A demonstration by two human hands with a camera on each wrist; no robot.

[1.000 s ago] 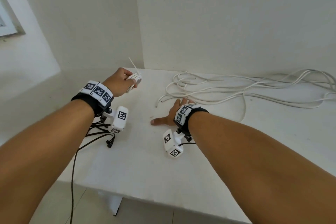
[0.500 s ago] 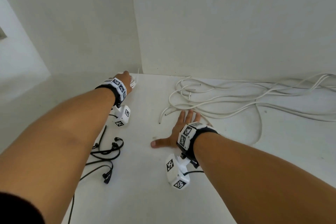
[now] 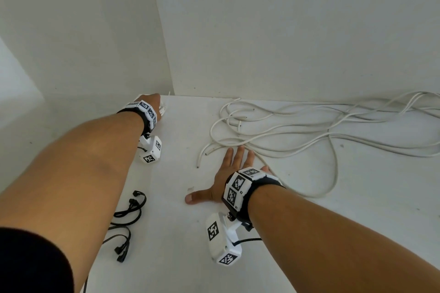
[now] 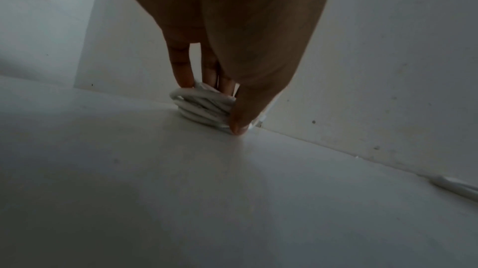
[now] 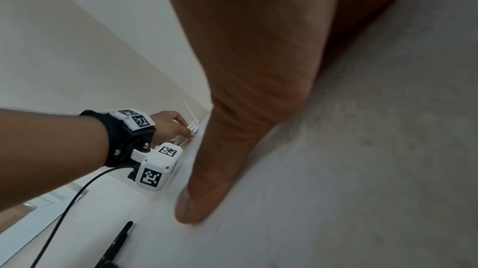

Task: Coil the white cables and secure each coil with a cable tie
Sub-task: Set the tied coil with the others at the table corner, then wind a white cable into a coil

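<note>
At the bench's [image 3: 166, 257] far-left corner, the left hand [image 4: 232, 51] pinched a tied white cable coil [image 4: 201, 108] between thumb and fingers, while the right hand [image 3: 226, 173] lay flat, fingers spread, touching loose white cables [image 3: 309, 135] below white walls [image 3: 285, 31].

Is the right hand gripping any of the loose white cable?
No: the right hand lies flat, fingers spread on the table, beside the loose cables.

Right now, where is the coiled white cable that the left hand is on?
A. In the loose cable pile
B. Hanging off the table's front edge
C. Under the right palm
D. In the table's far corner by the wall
D: the left hand holds the coiled cable on the table by the wall corner.
</note>
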